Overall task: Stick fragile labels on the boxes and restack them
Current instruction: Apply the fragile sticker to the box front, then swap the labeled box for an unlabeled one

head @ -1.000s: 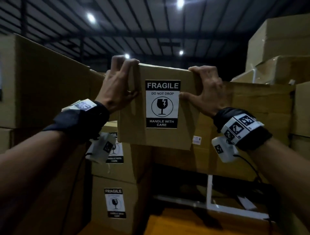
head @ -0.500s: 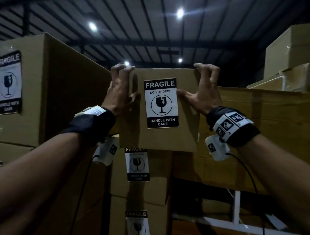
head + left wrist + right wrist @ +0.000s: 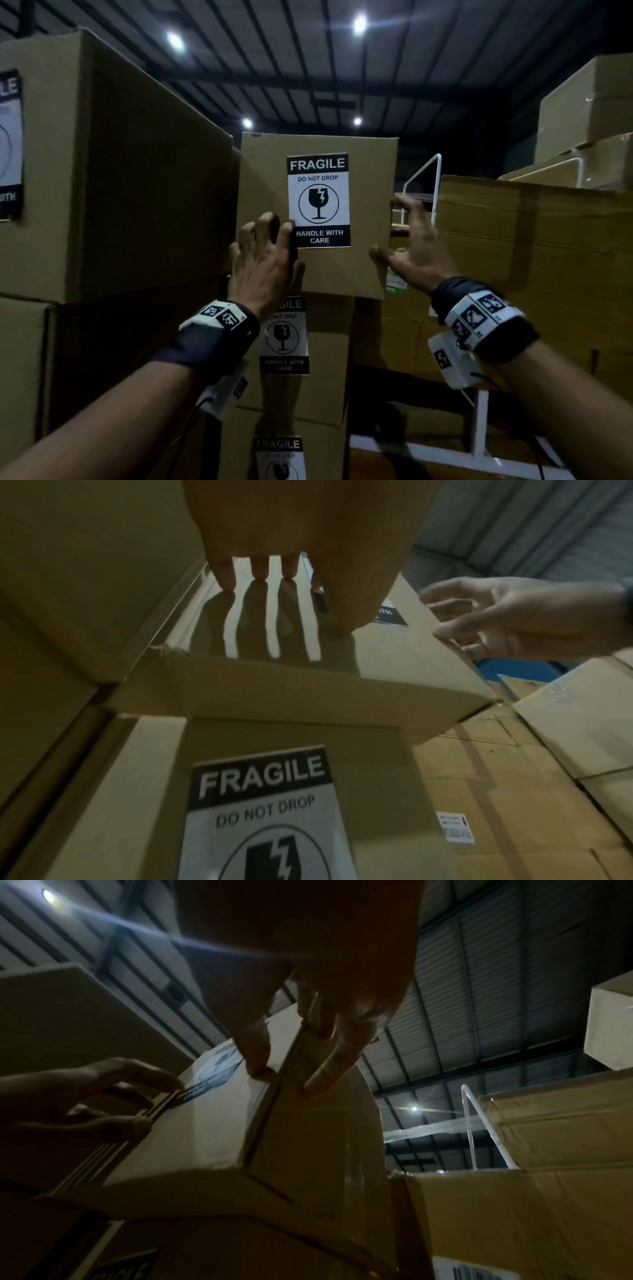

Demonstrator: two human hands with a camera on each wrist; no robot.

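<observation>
A brown cardboard box bearing a black-and-white fragile label sits on top of a stack. Its bottom overhangs the labelled box below toward me. My left hand touches the top box's front face at the lower left, fingertips against the cardboard. My right hand straddles the box's right vertical edge, with the thumb on the front and the fingers on the side face. Neither hand holds anything else. A third labelled box lies lower in the stack.
Large cartons stand tight against the stack on the left, one showing a fragile label. A wide taped carton sits to the right, behind a white metal frame. More boxes are piled at the upper right.
Both hands gripped the box's top corners while it was in the air. The box now rests on the stack, and both hands have slid down to its lower half.
</observation>
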